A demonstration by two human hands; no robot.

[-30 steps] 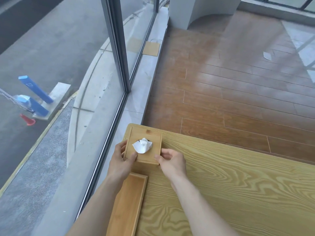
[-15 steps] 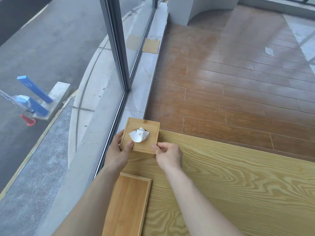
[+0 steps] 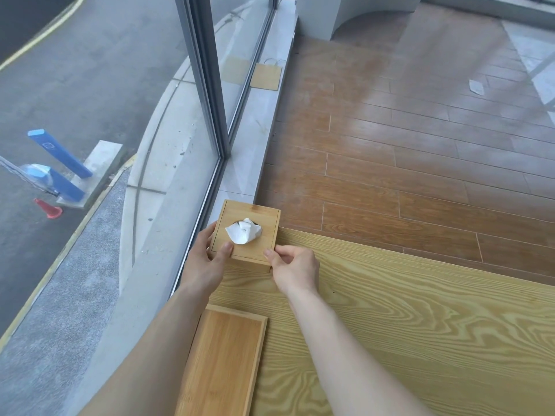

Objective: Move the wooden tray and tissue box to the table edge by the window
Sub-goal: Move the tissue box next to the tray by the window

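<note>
Head view: you are holding the tissue box [image 3: 246, 235] at the far left corner of the table [image 3: 405, 310], left hand [image 3: 207, 259] and right hand [image 3: 295, 267] pinching its near corners. Compared with a second ago, it is sitting farther toward the window [image 3: 120, 115]. The wooden tray [image 3: 225, 364] is lying near the left edge; placement is looking nearly complete.

Your left hand [image 3: 207, 259] and right hand [image 3: 295, 267] clasp the tissue box [image 3: 246, 232] at the table's far window corner, so beyond the grip and to its left the window glass [image 3: 168, 163] blocks you. Right of the grip the table [image 3: 420, 310] lies bare and open. Nearer you, the wooden tray [image 3: 223, 364] fills the window edge under your left forearm.
</note>
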